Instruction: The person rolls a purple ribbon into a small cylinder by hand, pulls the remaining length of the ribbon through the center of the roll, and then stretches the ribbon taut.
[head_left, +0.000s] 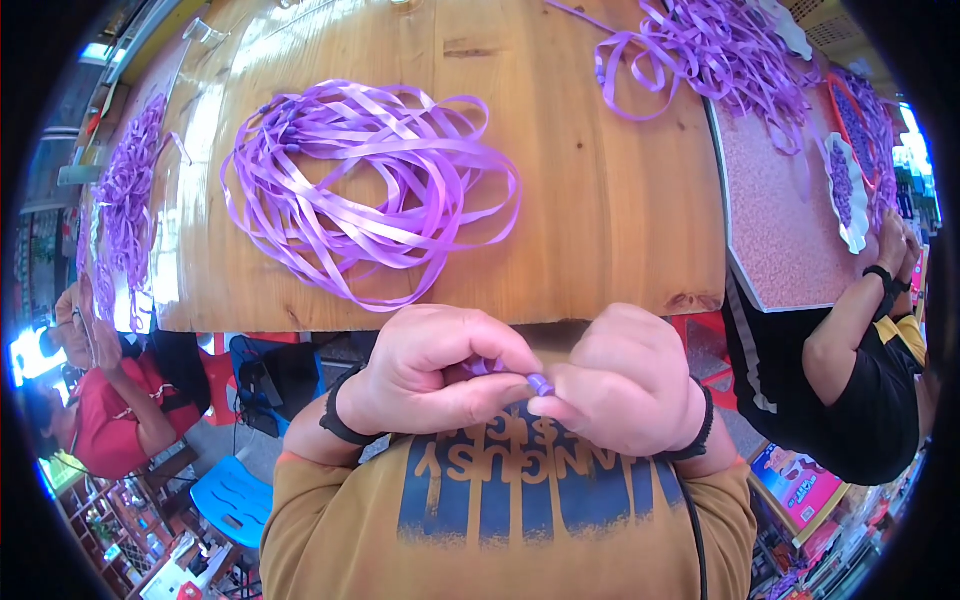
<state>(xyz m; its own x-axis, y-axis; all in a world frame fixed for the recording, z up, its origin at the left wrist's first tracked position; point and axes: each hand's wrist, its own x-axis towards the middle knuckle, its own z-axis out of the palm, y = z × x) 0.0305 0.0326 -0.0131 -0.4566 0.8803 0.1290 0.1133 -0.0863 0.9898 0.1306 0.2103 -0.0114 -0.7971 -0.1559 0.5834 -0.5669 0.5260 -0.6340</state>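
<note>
Just in front of the table's near edge, both my hands meet before my chest. My left hand (445,370) is closed, with a short bit of purple ribbon (484,367) showing inside its curled fingers. Between the fingertips of the two hands sits a small purple piece (541,384), perhaps a bead or clip; its exact kind is too small to tell. My right hand (630,385) is also closed, its thumb and finger pressed against that piece. A loose coil of shiny purple ribbon loops (370,190) lies on the wooden table beyond my left hand.
The wooden table (600,220) spreads ahead. More purple ribbons (700,60) lie at the far right, others (130,200) at the left. A scalloped white dish (847,190) and a red tray (850,110) hold small purple pieces. People sit on both sides; a blue stool (232,500) stands lower left.
</note>
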